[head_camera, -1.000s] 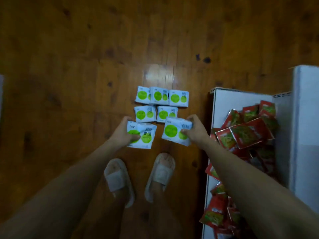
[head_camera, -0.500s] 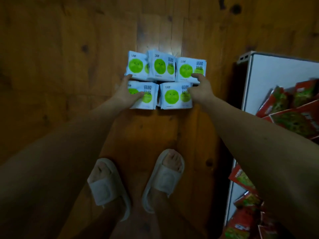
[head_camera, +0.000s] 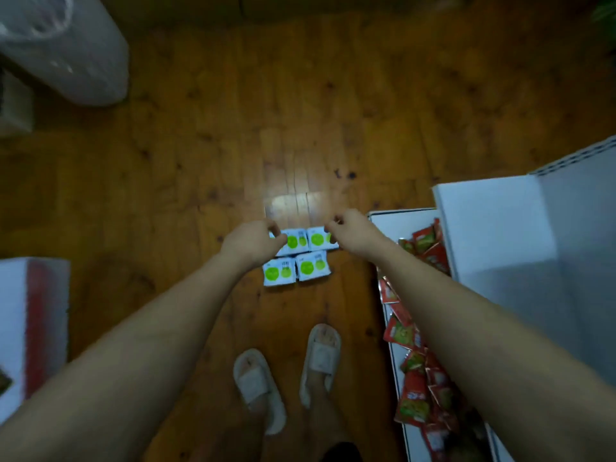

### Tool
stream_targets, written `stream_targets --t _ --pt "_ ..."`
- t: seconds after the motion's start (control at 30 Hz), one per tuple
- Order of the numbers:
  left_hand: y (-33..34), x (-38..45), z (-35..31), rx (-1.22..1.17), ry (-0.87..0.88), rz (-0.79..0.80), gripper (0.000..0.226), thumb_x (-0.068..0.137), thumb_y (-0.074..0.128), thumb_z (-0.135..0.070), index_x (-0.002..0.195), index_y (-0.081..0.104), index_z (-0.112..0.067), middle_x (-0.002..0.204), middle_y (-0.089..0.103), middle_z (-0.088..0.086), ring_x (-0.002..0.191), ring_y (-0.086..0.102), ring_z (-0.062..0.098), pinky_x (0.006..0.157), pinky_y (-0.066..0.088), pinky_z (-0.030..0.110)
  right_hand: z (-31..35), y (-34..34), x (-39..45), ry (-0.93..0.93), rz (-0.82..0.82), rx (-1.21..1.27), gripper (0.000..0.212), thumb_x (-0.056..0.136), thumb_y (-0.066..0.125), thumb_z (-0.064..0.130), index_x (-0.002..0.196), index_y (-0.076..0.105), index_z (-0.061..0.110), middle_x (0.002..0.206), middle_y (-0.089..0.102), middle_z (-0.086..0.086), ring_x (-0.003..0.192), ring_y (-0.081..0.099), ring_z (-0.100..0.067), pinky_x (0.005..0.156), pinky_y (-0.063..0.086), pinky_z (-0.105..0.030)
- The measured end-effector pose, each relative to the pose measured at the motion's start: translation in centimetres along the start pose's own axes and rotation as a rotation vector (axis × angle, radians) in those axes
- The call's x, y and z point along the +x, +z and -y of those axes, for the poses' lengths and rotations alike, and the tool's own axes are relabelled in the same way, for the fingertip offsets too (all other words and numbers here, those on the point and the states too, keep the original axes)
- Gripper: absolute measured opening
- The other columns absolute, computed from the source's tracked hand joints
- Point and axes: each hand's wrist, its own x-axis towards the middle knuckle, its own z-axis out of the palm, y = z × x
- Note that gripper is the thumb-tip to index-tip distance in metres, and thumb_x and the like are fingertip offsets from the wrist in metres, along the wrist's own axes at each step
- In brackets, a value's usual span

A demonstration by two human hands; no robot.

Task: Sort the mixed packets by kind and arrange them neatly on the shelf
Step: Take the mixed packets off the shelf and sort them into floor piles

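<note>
Squaring up the white-and-green packets (head_camera: 296,258) on the wooden floor (head_camera: 200,161) beside the shelf's edge, we have left hand (head_camera: 251,243) and right hand (head_camera: 350,230) at the back row, fingers curled; actual grip unclear. Next, we judge, the red packets (head_camera: 416,368) piled on the white shelf (head_camera: 483,228) need sorting.

My arms are bare from the frame's edge to my left hand (head_camera: 248,243) and right hand (head_camera: 350,230), no sleeves, watch or rings visible; on my feet, pale open-toed slippers (head_camera: 258,388) with one broad strap each, above bare shins.
</note>
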Motion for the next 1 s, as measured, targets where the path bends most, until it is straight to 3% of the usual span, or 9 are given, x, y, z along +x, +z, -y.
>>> stream_targets --t 0.1,0.17,0.3,0.4,0.6,0.77,1.0 --pt "-6.2 -7.5 -4.4 0.059 0.065 0.02 0.023 0.09 0.049 -0.051 0.096 0.059 -0.031 0.098 0.064 -0.001 0.086 0.055 0.021 0.071 0.043 0.03 5.3 -4.7 -8.4 -0.044 -0.062 -0.027 0.027 0.098 0.048 0.024 0.081 0.06 0.006 0.082 0.068 -0.019 0.073 0.063 -0.033 0.06 0.043 -0.034" --pt "-9.7 -11.4 -6.8 0.067 0.14 -0.017 0.027 0.089 0.049 -0.055 0.099 0.061 -0.032 0.1 0.064 -0.002 0.087 0.056 0.021 0.071 0.045 0.031 7.7 -6.7 -13.4 -0.062 -0.145 -0.026 0.03 0.097 0.049 0.025 0.083 0.061 0.0 0.081 0.068 -0.021 0.073 0.062 -0.034 0.058 0.041 -0.034" --pt "-13.9 -17.7 -10.1 0.115 0.327 -0.13 0.023 0.09 0.048 -0.056 0.096 0.061 -0.038 0.093 0.063 -0.01 0.082 0.058 0.013 0.067 0.051 0.03 9.9 -8.9 -21.6 -0.09 -0.358 0.015 0.033 0.096 0.051 0.029 0.079 0.061 0.003 0.075 0.066 -0.01 0.074 0.06 -0.025 0.069 0.049 -0.04" --pt "-15.8 -21.6 -11.9 0.177 0.425 -0.169 0.025 0.089 0.049 -0.059 0.097 0.061 -0.038 0.096 0.064 -0.01 0.083 0.059 0.012 0.074 0.056 0.034 11.0 -9.1 -26.6 -0.081 -0.466 0.044 0.032 0.097 0.053 0.033 0.075 0.059 0.01 0.075 0.065 -0.01 0.075 0.063 -0.026 0.07 0.051 -0.04" --pt "-18.0 -29.1 -15.7 0.205 0.626 -0.258 0.026 0.092 0.049 -0.055 0.104 0.061 -0.034 0.092 0.066 -0.011 0.077 0.059 0.004 0.073 0.058 0.034 13.0 -8.7 -34.7 -0.049 -0.602 0.05 0.032 0.096 0.053 0.036 0.074 0.061 0.015 0.073 0.066 -0.006 0.073 0.064 -0.023 0.072 0.053 -0.042" --pt "-17.7 -34.5 -19.8 0.256 0.83 -0.236 0.032 0.093 0.048 -0.057 0.106 0.061 -0.031 0.096 0.064 -0.008 0.077 0.063 0.009 0.069 0.061 0.034 13.5 -9.5 -41.6 -0.032 -0.723 0.073 0.033 0.099 0.05 0.037 0.082 0.063 0.011 0.081 0.068 -0.008 0.064 0.056 -0.017 0.06 0.044 -0.033" --pt "-15.2 -42.7 -26.8 0.322 1.079 -0.197 0.025 0.093 0.052 -0.051 0.101 0.063 -0.03 0.095 0.066 -0.008 0.08 0.062 0.009 0.071 0.061 0.034 9.7 -10.8 -53.6 0.068 -0.946 0.173 0.029 0.095 0.051 0.033 0.079 0.064 0.012 0.077 0.069 -0.007 0.071 0.063 -0.024 0.073 0.054 -0.043"
